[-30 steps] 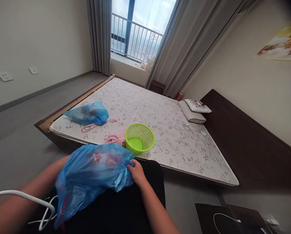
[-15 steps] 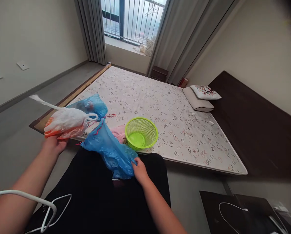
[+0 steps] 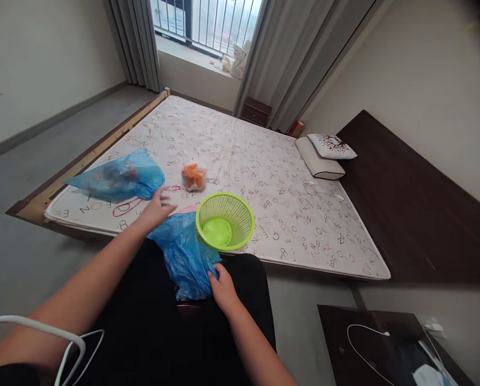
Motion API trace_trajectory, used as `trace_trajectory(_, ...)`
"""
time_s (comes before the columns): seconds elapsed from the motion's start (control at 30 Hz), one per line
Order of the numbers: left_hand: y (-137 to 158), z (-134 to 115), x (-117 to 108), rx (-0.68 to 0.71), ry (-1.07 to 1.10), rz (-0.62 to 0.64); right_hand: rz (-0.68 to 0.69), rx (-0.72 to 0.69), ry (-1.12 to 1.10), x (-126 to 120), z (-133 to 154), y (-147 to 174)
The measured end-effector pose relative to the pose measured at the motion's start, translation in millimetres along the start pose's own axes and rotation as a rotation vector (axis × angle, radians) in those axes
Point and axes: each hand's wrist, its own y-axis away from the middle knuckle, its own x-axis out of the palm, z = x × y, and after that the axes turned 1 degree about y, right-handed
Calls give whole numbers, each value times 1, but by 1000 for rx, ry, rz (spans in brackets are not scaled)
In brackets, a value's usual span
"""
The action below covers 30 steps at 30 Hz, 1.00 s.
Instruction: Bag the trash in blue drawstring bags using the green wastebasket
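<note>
right hand pinching the lower end of a limp blue bag across the lap, just beside the bed edge. left hand stretched out over the mattress, fingers spread and blurred, holding nothing. small white-and-orange bundle lying apart on the mattress beyond that hand. could slip: thin plastic held only at one end, liable to slide off the lap or tear if tugged; could also nudge the green basket, sitting close to the mattress edge, off it. green basket empty, bare bottom showing. second blue bag further left bulging with something dark, contents not clear. limp blue bag looks flat, contents cannot be told.
</note>
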Motion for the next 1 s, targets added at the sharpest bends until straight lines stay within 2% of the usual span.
trace_trajectory(0.07,33,25,12,-218,-334,309,-9,14,-61,1,-1,-3)
trace_trajectory(0.1,52,38,16,-320,-403,454,-6,14,-88,2,0,-4)
trace_trajectory(0.13,69,50,20,-399,-422,515,3,3,-114,2,1,-5)
trace_trajectory(0.23,104,78,33,-476,-322,381,73,-127,-142,7,7,-5)
trace_trajectory(0.33,104,89,46,-559,87,206,185,-303,-62,14,18,1)
trace_trajectory(0.4,89,91,50,-590,397,119,285,-352,-5,18,24,6)
trace_trajectory(0.47,70,91,50,-537,563,16,363,-368,18,20,29,10)
trace_trajectory(0.53,48,91,43,-400,529,-105,368,-368,19,20,31,11)
trace_trajectory(0.6,25,90,34,-190,377,-166,304,-353,4,18,28,9)
trace_trajectory(0.67,-2,88,23,10,214,-107,226,-332,-1,17,20,5)
trace_trajectory(0.7,-17,87,17,62,149,-27,193,-322,1,17,16,3)
trace_trajectory(0.73,-32,86,11,53,108,69,174,-312,7,18,11,1)
trace_trajectory(0.83,-75,90,-9,-152,98,375,183,-271,24,21,0,-3)
trace_trajectory(0.87,-86,94,-16,-162,92,370,201,-257,22,22,-2,-4)
trace_trajectory(0.93,-102,108,-30,-94,-41,101,228,-235,2,24,-3,-6)
trace_trajectory(1.0,-111,128,-43,-51,-335,-180,239,-221,-19,25,-1,-7)
